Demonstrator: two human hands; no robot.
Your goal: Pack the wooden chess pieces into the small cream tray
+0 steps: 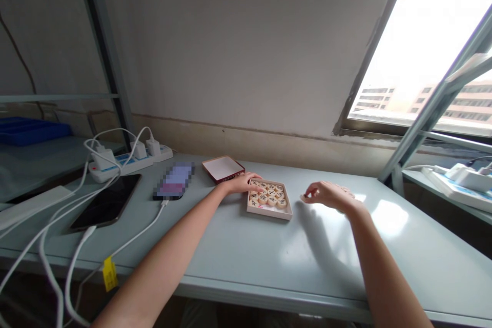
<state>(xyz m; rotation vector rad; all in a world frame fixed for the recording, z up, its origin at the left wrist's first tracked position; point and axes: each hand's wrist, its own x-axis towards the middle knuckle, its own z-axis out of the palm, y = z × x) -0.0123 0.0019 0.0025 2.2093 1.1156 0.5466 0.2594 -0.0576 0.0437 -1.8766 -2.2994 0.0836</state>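
A shallow open box (271, 212) stands on the desk in front of me, with several round wooden Chinese chess pieces (272, 200) lying in rows inside. Dark characters mark their tops. My left hand (243, 183) grips the box at its left back edge, fingers reaching over the pieces. To the right of the box, my right hand (328, 196) is closed in a pinch low over the desk. Between its fingertips is a pale round chess piece (303, 198), partly hidden. Behind my left hand lies the box lid (223, 166), its pale inside facing up.
A lit phone (175, 180) and a dark phone (107, 202) lie at the left with white charging cables. Behind them is a power strip (132, 163) with several plugs. Metal frame posts rise at both sides, and a wall and window (415, 72) stand behind the desk (238, 251).
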